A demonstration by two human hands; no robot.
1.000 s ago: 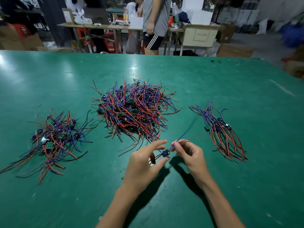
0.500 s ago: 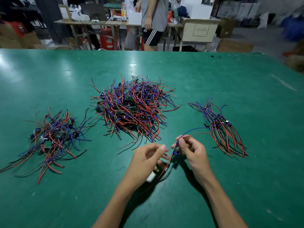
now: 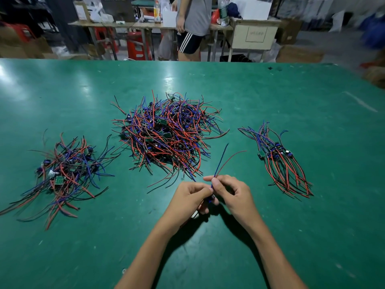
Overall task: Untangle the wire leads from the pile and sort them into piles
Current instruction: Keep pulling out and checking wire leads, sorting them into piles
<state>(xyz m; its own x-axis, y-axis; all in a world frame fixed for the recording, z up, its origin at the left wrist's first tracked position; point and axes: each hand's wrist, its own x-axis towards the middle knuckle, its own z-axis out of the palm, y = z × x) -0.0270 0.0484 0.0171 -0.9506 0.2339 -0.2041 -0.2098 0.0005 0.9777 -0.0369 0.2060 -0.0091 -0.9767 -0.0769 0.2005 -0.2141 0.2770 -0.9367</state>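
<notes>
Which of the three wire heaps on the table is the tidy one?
The heap on the right: its wires lie combed side by side. The big middle heap and the left heap are tangled.

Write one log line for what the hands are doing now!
both hands: left hand and right hand pinch one blue-and-red wire lead | big tangled pile behind | neat right pile apart

Overhead light glares off the green table (image 3: 166, 80), forearm shadows fall below, and the edges blur and bow.
</notes>
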